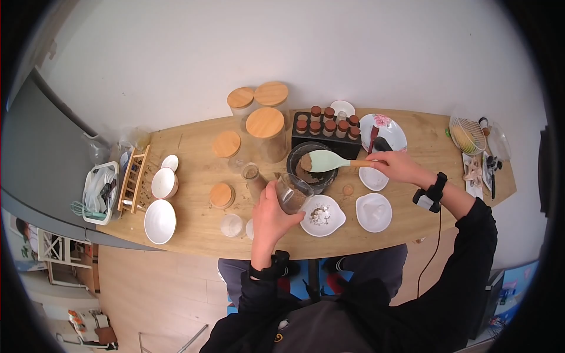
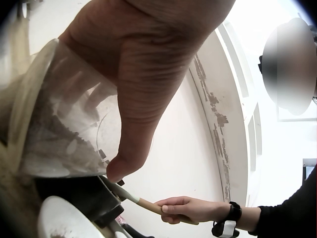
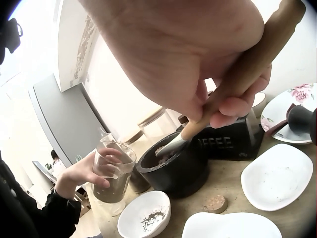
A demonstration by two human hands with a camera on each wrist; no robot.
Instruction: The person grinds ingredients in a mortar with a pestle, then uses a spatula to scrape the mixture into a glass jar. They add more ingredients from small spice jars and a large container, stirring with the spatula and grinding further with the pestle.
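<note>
My left hand (image 1: pixel 272 219) grips a clear glass (image 1: pixel 293 194) with brown powder in it, tilted beside the dark mortar-like bowl (image 1: pixel 321 187). The thumb lies along the glass wall in the left wrist view. My right hand (image 1: pixel 397 167) holds the wooden handle (image 1: pixel 360 163) of a pale green spatula (image 1: pixel 327 160). Its head is over the black bowl (image 3: pixel 173 173), with brown powder at its tip; the right wrist view shows the head partly inside the rim. Below the glass stands a white bowl (image 3: pixel 143 216) with dark and pale bits.
A black rack (image 1: pixel 336 141) of small brown-capped jars stands behind the bowl, and a flowered plate (image 1: pixel 393 128) to its right. Wood-lidded jars (image 1: pixel 265 123) stand at the back left. White dishes (image 1: pixel 374 220) sit at the right, white bowls (image 1: pixel 160 222) at the left.
</note>
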